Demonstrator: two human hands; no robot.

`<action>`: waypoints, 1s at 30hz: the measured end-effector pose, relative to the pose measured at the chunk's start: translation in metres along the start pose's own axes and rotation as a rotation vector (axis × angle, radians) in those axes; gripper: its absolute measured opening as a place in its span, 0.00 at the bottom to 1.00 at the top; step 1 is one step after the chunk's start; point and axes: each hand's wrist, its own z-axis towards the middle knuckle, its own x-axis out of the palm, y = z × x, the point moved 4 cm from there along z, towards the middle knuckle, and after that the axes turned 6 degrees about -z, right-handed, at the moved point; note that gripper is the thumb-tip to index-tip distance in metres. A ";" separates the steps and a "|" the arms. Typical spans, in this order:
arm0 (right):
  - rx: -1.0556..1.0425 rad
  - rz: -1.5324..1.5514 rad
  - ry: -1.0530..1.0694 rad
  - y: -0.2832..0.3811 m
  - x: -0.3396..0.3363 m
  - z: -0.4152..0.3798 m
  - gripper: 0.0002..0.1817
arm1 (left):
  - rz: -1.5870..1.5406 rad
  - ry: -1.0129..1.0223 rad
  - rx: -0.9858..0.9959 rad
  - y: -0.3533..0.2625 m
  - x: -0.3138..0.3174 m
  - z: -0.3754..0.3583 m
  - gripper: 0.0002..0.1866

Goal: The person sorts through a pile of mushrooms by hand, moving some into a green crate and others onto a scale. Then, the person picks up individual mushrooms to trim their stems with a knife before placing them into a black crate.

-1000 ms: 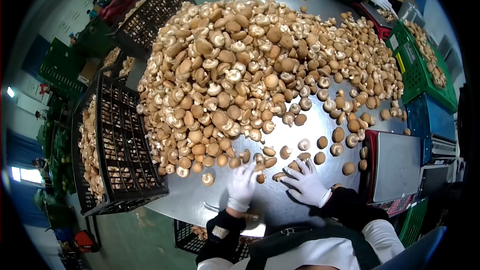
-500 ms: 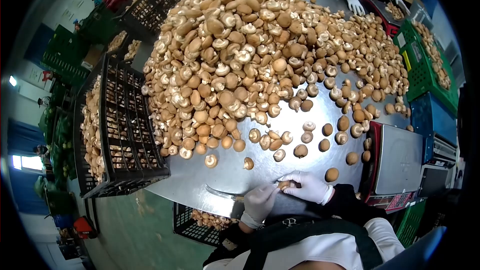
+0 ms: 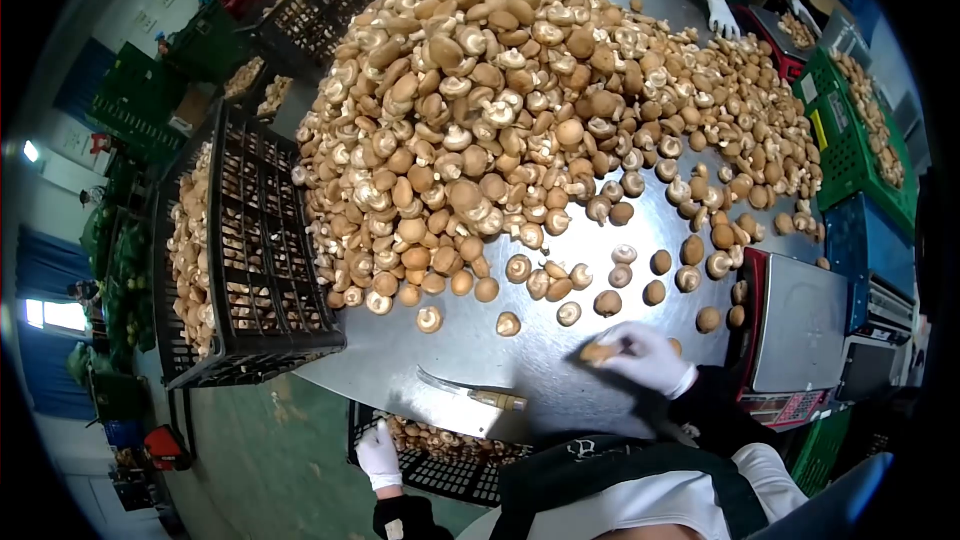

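Note:
My right hand, in a white glove, holds a brown mushroom between thumb and fingers just above the metal table. My left hand, also gloved, is off the table's front edge, at the left end of a low black crate of mushroom pieces. Its fingers look curled together; anything in them is hidden. A curved knife with a wooden handle lies at the table edge between my hands. Several loose mushrooms lie beyond my right hand, in front of a large mushroom heap.
A black crate full of mushrooms stands at the table's left. To the right are a red-framed scale and a green crate of mushrooms. Across the table, another person's gloved hand rests near the heap, beside another scale.
My left hand has left the mushroom and moved left and down to the low crate, uncovering the knife handle. My right hand keeps the mushroom and has risen slightly. The view has shifted a little.

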 end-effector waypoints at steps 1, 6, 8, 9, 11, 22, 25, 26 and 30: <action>0.025 -0.094 -0.130 -0.001 -0.020 0.002 0.12 | -0.036 0.250 -0.207 0.021 0.011 -0.015 0.24; -0.130 -0.936 -0.835 0.002 -0.118 0.002 0.16 | 0.352 1.587 -0.168 0.154 0.176 -0.176 0.35; -0.101 -0.977 -0.825 0.012 -0.124 0.010 0.17 | 0.146 1.740 -0.286 0.132 0.198 -0.215 0.30; -0.077 -1.013 -0.809 0.016 -0.123 0.014 0.19 | 0.049 1.772 -0.347 0.123 0.204 -0.221 0.28; -0.158 -0.981 -0.693 0.012 -0.108 0.031 0.19 | -0.157 1.798 -0.469 0.082 0.185 -0.198 0.23; -0.187 -1.279 -0.095 0.014 0.011 0.186 0.38 | -0.190 0.050 0.607 -0.244 0.063 0.107 0.29; -0.196 -1.263 -0.084 0.000 0.030 0.187 0.44 | 0.071 0.032 0.594 -0.275 0.097 0.117 0.37; -0.241 -1.143 -0.079 -0.011 0.039 0.182 0.45 | 0.140 0.059 0.641 -0.278 0.111 0.112 0.38; -0.480 -1.170 0.127 -0.020 0.057 0.131 0.37 | -0.050 0.182 0.911 -0.279 0.122 0.078 0.29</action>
